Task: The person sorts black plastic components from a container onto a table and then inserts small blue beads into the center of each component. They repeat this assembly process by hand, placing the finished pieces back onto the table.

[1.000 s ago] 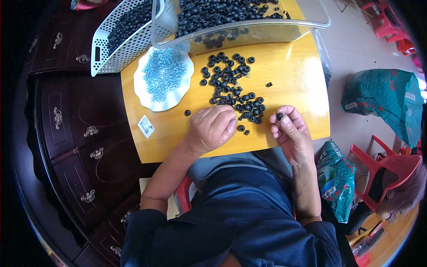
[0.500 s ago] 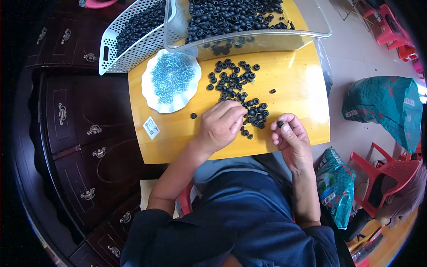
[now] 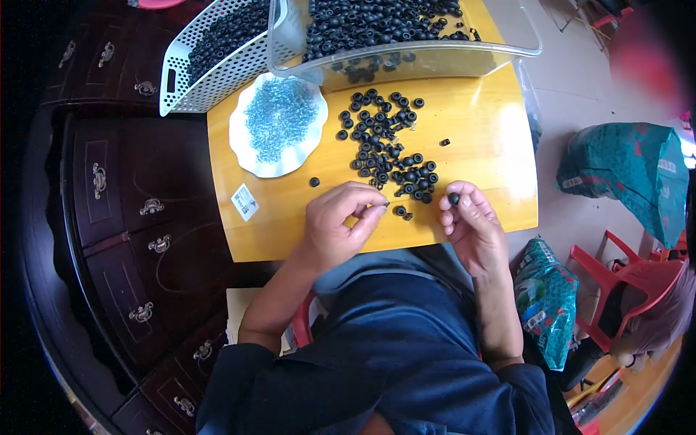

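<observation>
Loose black rubber-like ring pieces (image 3: 377,138) lie in a spread on the yellow table, some showing a round hole. My left hand (image 3: 337,221) is at the near left edge of this spread, thumb and forefinger pinched at a tiny item too small to name. To the right of the pieces, my right hand (image 3: 478,228) grips a round black piece (image 3: 454,199) between thumb and fingers. A white scalloped plate (image 3: 238,148) at the left holds a heap of small clear bluish bits (image 3: 279,119).
A clear plastic bin (image 3: 435,65) and a white perforated basket (image 3: 217,83), both with many black pieces, stand along the table's far side. A white label (image 3: 245,202) lies at left. Dark drawers (image 3: 116,174) are on the left; teal bags (image 3: 616,170) and a red chair (image 3: 638,283) on the right.
My left hand has drawn back from the pile toward me and to the left, with its fingertips now pinched. My right hand stays put, holding the black piece. A red blur appears at upper right.
</observation>
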A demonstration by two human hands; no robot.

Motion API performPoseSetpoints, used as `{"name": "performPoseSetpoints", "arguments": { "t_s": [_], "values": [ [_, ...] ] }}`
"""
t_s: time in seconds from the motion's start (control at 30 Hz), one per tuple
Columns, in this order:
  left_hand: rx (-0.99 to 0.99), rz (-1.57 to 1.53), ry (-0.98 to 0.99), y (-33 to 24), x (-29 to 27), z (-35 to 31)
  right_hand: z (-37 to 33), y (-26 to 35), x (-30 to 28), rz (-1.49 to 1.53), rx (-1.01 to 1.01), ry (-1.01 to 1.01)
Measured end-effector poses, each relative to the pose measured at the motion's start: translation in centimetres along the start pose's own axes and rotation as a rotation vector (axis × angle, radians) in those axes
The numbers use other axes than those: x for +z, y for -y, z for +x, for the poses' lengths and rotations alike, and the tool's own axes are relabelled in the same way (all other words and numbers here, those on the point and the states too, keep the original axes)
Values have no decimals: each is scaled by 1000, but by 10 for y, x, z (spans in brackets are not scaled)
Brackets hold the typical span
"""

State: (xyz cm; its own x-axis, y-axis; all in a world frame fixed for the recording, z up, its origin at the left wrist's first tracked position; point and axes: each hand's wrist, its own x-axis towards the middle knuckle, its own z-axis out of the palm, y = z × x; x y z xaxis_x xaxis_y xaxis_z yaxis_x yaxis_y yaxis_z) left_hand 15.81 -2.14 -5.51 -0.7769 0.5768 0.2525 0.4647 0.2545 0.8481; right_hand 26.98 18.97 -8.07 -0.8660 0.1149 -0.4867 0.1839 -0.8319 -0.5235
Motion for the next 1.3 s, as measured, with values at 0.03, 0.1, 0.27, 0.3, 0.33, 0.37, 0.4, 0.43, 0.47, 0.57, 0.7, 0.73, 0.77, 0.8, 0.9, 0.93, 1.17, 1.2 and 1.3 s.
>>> {"name": "performPoseSetpoints", "arguments": {
  "t_s": [0.03, 0.1, 0.27, 0.3, 0.33, 0.37, 0.4, 0.43, 0.47, 0.57, 0.7, 0.73, 0.77, 0.8, 0.9, 0.93, 1.17, 1.2, 1.3],
  "values": [
    [-41, -50, 35, -3, 0, -1, 0, -1, 1, -2, 0, 0],
    [-79, -101, 69, -8, 3, 1, 0, -3, 2, 22, 36, 45],
    [-48, -247, 100, -18, 16, 11, -1, -7, 3, 44, 27, 83],
    [-45, -249, 102, -19, 17, 12, -1, -8, 2, 61, 27, 101],
    [-26, -249, 106, -20, 19, 14, -1, -9, 1, 60, 24, 99],
    [-7, -250, 110, -22, 21, 15, -1, -10, 0, 56, 8, 119],
    [-5, -252, 111, -23, 22, 17, -2, -10, 0, 51, -7, 139],
    [15, -237, 114, -25, 22, 18, -2, -11, 0, 51, -9, 138],
    [34, -221, 116, -26, 23, 19, -2, -11, -1, 9, -22, 142],
    [78, -182, 125, -27, 24, 24, -2, -11, 1, -31, -42, 160],
    [92, -165, 132, -28, 24, 25, -1, -13, -2, -54, -59, 202],
    [88, -164, 140, -29, 23, 25, -1, -13, -3, -53, -59, 203],
    [83, -163, 147, -29, 23, 24, -1, -14, -3, -66, -53, 204],
    [83, -162, 148, -29, 23, 24, -1, -15, -3, -78, -47, 205],
    [53, -167, 151, -27, 23, 22, -4, -7, 10, -218, -35, 170],
    [44, -175, 146, -26, 23, 22, -3, -8, 10, -218, -35, 170],
    [21, -180, 159, -22, 21, 22, -1, -8, 7, -60, 42, 187],
    [20, -180, 159, -22, 21, 22, -1, -7, 7, -33, 62, 168],
    [10, -190, 162, -21, 23, 21, -1, -8, 9, -4, 82, 157]
  ]
}}
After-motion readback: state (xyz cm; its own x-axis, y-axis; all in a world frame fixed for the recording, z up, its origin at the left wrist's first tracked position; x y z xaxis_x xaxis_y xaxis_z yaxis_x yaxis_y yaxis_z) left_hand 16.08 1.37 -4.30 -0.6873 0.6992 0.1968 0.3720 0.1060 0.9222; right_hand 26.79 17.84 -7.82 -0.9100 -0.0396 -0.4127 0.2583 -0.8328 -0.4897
